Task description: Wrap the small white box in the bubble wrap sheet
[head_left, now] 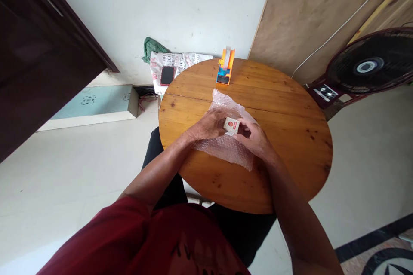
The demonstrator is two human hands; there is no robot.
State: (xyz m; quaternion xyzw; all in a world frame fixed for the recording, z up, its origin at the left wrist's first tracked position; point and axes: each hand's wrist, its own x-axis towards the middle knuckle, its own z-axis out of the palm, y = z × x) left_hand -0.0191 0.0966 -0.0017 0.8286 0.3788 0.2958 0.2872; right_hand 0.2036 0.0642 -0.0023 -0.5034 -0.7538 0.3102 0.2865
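A small white box (231, 125) with a red print sits between my two hands, above a sheet of bubble wrap (229, 152) spread on the round wooden table (290, 133). My left hand (210, 124) touches the box's left side, its fingers bent over the wrap. On the other side my right hand (253, 136) grips the box's right edge between thumb and fingers. The wrap reaches out beyond both hands, toward the back and toward my body.
An orange and blue tape dispenser (225, 66) stands at the table's back edge. Behind the table's left side, a phone (167, 75) lies on a printed white sack (156, 62). A large fan (368, 66) is at the right.
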